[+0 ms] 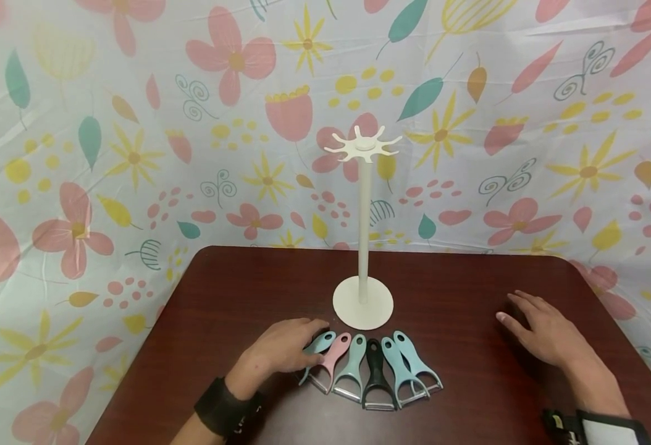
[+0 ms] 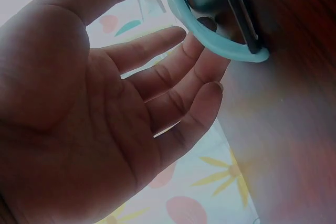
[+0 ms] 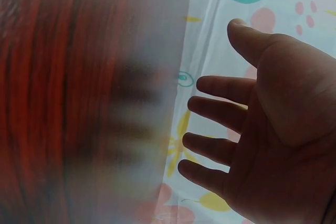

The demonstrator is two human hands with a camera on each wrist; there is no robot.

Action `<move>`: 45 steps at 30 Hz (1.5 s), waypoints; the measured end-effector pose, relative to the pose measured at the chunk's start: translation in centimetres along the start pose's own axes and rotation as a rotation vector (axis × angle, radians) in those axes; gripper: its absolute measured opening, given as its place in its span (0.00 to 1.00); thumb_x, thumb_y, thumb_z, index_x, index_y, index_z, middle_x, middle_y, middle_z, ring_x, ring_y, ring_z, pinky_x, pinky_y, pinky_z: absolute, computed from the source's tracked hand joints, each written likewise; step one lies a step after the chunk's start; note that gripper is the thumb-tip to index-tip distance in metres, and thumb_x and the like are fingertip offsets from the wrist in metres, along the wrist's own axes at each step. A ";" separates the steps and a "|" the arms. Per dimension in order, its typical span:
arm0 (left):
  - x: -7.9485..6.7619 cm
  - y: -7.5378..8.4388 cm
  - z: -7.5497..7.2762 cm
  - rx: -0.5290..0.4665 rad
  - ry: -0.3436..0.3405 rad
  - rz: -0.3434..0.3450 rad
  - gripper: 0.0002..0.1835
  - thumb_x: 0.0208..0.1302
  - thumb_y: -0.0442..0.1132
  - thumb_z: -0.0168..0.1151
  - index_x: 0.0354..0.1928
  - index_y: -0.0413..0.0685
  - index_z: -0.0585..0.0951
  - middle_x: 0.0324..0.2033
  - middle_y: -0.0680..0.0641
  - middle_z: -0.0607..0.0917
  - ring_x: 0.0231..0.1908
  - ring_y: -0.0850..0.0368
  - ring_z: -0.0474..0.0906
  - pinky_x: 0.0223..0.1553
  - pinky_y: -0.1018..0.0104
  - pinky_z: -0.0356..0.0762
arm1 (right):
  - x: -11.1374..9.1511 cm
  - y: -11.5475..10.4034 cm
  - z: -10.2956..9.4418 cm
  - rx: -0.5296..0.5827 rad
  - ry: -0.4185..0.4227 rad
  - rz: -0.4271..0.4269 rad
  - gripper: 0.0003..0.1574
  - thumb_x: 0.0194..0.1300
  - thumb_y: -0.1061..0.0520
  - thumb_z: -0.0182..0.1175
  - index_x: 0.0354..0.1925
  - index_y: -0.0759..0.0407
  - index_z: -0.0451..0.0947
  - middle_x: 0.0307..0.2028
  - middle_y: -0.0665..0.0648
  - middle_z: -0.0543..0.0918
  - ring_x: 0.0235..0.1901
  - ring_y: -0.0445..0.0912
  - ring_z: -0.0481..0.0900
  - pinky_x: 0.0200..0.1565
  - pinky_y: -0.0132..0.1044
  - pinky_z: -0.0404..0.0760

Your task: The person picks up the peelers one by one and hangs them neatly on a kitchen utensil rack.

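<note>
My left hand (image 1: 283, 346) is at the left end of a row of vegetable peelers. It pinches the leftmost light blue peeler (image 1: 322, 341) between thumb and fingers. That peeler is tipped onto its side, and its loop-shaped head (image 2: 220, 45) with the metal blade shows close up in the left wrist view. Beside it lie a pink peeler (image 1: 337, 352), a pale green peeler (image 1: 353, 361), a black peeler (image 1: 375, 364) and two more light blue peelers (image 1: 395, 358), which overlap. My right hand (image 1: 548, 330) rests on the table at the right, fingers spread, holding nothing.
A white stand (image 1: 364, 228) rises behind the peelers on a round base (image 1: 348, 303), with several curved hooks (image 1: 365, 145) around its top. The dark red-brown table (image 1: 259, 278) backs onto a flower-printed cloth (image 1: 236, 154).
</note>
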State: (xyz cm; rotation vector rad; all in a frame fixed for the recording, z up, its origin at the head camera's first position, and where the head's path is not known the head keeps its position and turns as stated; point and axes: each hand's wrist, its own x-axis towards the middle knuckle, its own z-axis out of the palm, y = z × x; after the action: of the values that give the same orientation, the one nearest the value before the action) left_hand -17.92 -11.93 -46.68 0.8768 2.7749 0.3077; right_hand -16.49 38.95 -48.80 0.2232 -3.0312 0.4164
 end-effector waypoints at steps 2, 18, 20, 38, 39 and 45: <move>0.1 0.0 0.0 -0.006 -0.001 0.002 0.34 0.58 0.57 0.67 0.65 0.56 0.73 0.53 0.53 0.80 0.48 0.59 0.75 0.49 0.57 0.76 | 0.0 0.0 -0.1 0.001 -0.005 0.003 0.48 0.71 0.33 0.49 0.65 0.74 0.63 0.63 0.77 0.62 0.60 0.72 0.59 0.54 0.72 0.58; 0.0 -0.3 0.2 -0.073 -0.015 0.044 0.25 0.63 0.47 0.65 0.62 0.55 0.76 0.46 0.56 0.81 0.39 0.63 0.73 0.41 0.64 0.75 | 0.3 -0.1 -0.5 0.003 -0.043 0.012 0.51 0.71 0.31 0.47 0.66 0.75 0.62 0.64 0.77 0.60 0.60 0.73 0.57 0.53 0.73 0.57; 0.1 -0.4 0.3 -0.076 -0.023 0.044 0.25 0.63 0.47 0.65 0.62 0.55 0.76 0.46 0.57 0.81 0.39 0.63 0.73 0.40 0.64 0.75 | 0.3 -0.1 -0.5 0.003 -0.054 0.016 0.51 0.71 0.31 0.47 0.67 0.75 0.62 0.64 0.78 0.60 0.61 0.73 0.57 0.54 0.73 0.57; 0.4 -0.8 0.2 0.035 0.005 0.017 0.27 0.59 0.51 0.69 0.58 0.50 0.78 0.37 0.55 0.80 0.34 0.62 0.73 0.37 0.65 0.76 | -0.1 -0.1 -0.4 0.021 -0.068 0.044 0.51 0.71 0.31 0.47 0.67 0.75 0.62 0.64 0.78 0.61 0.59 0.74 0.59 0.52 0.73 0.59; 0.4 -0.8 0.3 0.034 0.009 0.020 0.27 0.59 0.51 0.69 0.58 0.49 0.78 0.36 0.55 0.80 0.33 0.62 0.73 0.36 0.66 0.75 | -0.1 -0.1 -0.4 0.022 -0.068 0.045 0.51 0.71 0.31 0.47 0.67 0.75 0.61 0.64 0.78 0.61 0.59 0.74 0.59 0.52 0.73 0.59; 0.4 -1.0 0.2 0.060 0.050 0.034 0.27 0.57 0.50 0.70 0.57 0.48 0.78 0.33 0.56 0.78 0.31 0.62 0.72 0.33 0.67 0.74 | -0.3 -0.2 -0.3 0.030 -0.079 0.041 0.50 0.72 0.32 0.47 0.67 0.75 0.61 0.64 0.78 0.61 0.59 0.74 0.59 0.51 0.73 0.59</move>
State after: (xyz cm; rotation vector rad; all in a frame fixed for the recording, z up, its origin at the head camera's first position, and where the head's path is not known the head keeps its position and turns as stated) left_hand -18.69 -12.48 -47.14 0.9445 2.8315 0.2562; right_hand -16.14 38.93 -48.49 0.1836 -3.1136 0.4680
